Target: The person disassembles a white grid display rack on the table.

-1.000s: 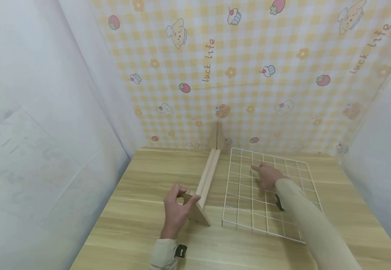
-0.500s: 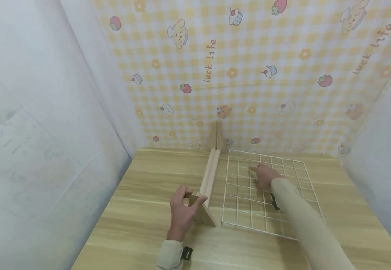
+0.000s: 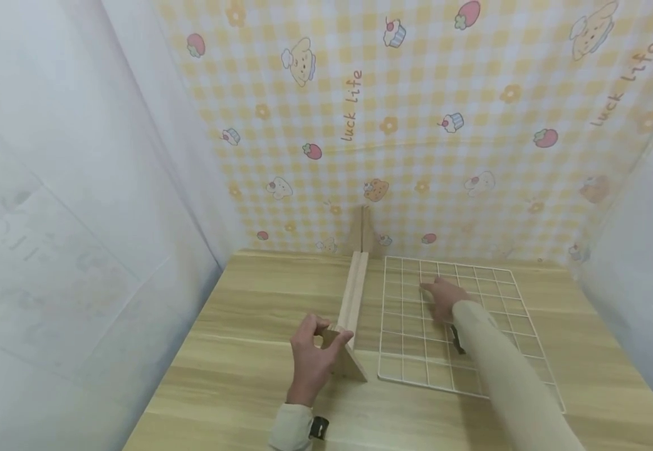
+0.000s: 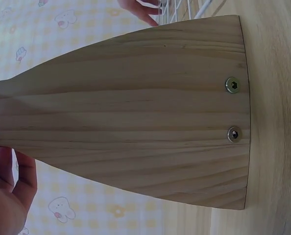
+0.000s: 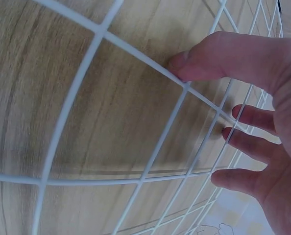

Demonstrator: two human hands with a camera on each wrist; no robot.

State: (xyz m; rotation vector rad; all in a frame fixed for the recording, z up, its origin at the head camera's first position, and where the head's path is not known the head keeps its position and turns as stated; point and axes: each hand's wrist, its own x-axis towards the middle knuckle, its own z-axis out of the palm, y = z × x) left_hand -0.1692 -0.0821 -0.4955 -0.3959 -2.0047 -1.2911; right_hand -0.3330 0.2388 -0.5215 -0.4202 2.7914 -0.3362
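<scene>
A wooden stand, with a long grooved bar [image 3: 353,285] between two upright end panels, runs front to back on the table. My left hand [image 3: 311,363] pinches the top of the near end panel [image 4: 135,107], thumb on one side and fingers on the other. Two bolts [image 4: 232,85] show low on that panel. Right of the stand lies a white wire grid panel [image 3: 381,313], close over the tabletop. My right hand [image 3: 445,297] grips it inside its left half. In the right wrist view the thumb [image 5: 199,63] lies on a wire crossing and the fingers reach between the wires.
The far end panel [image 3: 362,230] stands close to the yellow checked cloth [image 3: 417,150] at the back. White sheets hang left and right of the wood-grain table [image 3: 236,332]. A black strap [image 3: 319,428] sits on my left wrist.
My left hand and the near end of the stand have swung slightly to the right. The wire grid has shifted a little with my right hand. The head view has also moved slightly.
</scene>
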